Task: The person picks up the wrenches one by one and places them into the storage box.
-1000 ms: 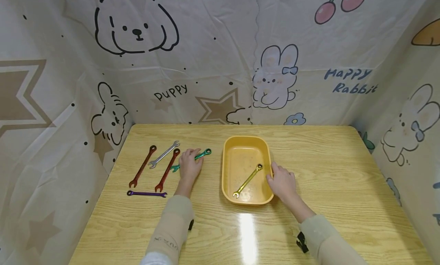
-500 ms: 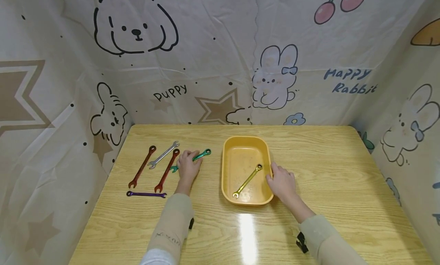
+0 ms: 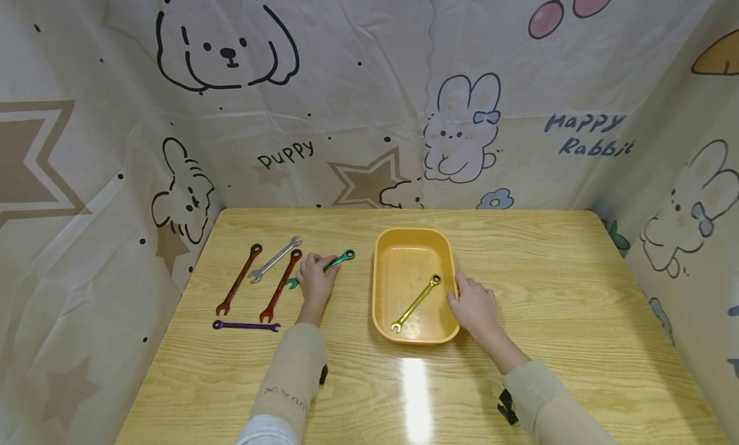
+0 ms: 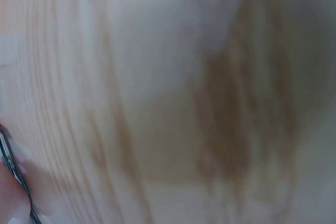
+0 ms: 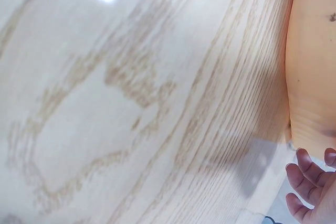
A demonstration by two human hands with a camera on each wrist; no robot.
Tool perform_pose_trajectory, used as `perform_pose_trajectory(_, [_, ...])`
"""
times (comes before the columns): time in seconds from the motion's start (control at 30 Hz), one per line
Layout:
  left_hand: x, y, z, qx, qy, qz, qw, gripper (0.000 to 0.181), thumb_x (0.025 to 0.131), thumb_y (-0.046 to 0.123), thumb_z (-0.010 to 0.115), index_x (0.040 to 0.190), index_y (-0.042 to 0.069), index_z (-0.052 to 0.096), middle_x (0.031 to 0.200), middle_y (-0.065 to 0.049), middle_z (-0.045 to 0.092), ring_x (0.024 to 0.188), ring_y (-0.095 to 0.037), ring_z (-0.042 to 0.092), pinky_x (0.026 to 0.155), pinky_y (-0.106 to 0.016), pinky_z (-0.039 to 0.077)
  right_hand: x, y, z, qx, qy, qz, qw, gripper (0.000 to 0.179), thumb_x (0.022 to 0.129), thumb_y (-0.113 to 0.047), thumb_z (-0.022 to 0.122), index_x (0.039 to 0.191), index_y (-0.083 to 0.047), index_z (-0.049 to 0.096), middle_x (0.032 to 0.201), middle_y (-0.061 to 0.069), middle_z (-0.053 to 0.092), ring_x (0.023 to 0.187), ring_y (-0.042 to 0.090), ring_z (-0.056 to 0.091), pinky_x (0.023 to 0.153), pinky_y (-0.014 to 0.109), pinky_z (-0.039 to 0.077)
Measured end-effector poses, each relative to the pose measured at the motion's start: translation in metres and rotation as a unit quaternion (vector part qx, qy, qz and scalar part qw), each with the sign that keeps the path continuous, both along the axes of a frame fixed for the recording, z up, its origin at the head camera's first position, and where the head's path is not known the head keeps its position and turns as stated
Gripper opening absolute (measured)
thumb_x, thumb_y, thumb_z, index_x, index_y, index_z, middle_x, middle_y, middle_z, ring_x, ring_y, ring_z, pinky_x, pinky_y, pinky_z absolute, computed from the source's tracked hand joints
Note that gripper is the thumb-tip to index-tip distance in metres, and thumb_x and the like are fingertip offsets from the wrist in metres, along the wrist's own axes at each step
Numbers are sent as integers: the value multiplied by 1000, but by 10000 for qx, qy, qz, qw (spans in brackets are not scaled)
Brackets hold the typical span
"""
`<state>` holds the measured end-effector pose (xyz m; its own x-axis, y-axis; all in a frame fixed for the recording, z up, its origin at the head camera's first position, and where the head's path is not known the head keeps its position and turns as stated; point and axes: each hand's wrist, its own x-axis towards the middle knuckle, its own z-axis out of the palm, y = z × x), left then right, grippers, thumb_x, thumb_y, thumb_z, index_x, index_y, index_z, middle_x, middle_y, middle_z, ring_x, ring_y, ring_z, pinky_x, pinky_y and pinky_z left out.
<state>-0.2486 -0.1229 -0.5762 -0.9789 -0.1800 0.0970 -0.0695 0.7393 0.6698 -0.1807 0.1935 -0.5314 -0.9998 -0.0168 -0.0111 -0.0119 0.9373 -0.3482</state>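
My left hand [image 3: 315, 281] pinches a green combination wrench [image 3: 340, 259] near its middle, low over the table. Its ring end points up and right, and its jaw end shows left of the hand. In the left wrist view, a fingertip [image 4: 13, 198] lies against the dark green edge of that wrench. My right hand [image 3: 475, 304] holds the right rim of a yellow plastic bin [image 3: 376, 285], thumb over the edge and fingers outside. Inside the bin lies a gold wrench [image 3: 417, 304]. The right wrist view shows curled fingers [image 5: 307, 179] beside the orange-looking bin wall.
Left of the left hand lie two red wrenches [image 3: 239, 279], a silver wrench [image 3: 276, 260] and a purple wrench [image 3: 247, 326]. The wood-grain table [image 3: 548, 259] ends at a printed cloth backdrop [image 3: 346, 111] behind and at both sides.
Over the last second my left hand has shifted slightly down and left along the green wrench. The wrenches, the bin and my right hand stay in place.
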Motion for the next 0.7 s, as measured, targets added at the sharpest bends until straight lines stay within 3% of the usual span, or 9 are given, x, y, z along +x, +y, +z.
perform_pose_trajectory(0.7, [3, 8, -3, -106, 116, 216, 9996, 26, 85, 29, 63, 107, 17, 69, 102, -6, 54, 97, -26, 44, 89, -45, 26, 0, 0, 0, 38, 35, 15, 10000, 28, 86, -24, 51, 107, -7, 48, 90, 16, 60, 82, 36, 58, 71, 48, 38])
